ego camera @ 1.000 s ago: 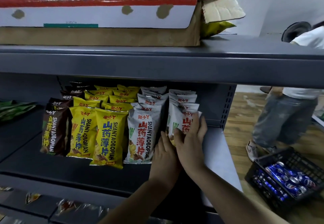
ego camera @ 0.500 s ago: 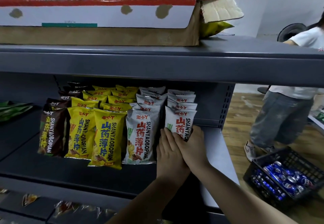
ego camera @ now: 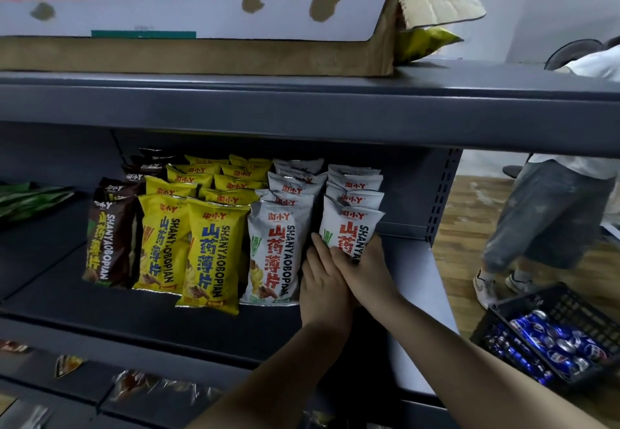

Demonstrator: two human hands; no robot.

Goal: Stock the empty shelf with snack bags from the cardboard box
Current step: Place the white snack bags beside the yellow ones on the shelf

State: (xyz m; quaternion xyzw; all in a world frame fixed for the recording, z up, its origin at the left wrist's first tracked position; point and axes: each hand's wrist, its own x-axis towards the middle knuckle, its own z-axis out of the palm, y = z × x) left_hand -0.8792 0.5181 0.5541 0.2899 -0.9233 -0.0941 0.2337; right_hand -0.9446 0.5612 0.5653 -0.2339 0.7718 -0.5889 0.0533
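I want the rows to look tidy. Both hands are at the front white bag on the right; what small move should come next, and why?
Probably let go and draw both hands back. The front white snack bag of the right-hand row already stands upright on the grey metal shelf, in line with the white bags behind it. The left hand and right hand only steady its lower part, which they hide.

Grey metal shelf (ego camera: 100, 307) carries upright snack bags (ego camera: 214, 254) in rows (brown, yellow, white); green packets (ego camera: 30, 198) far left. Top shelf (ego camera: 302, 106) bears cardboard box (ego camera: 201, 19).
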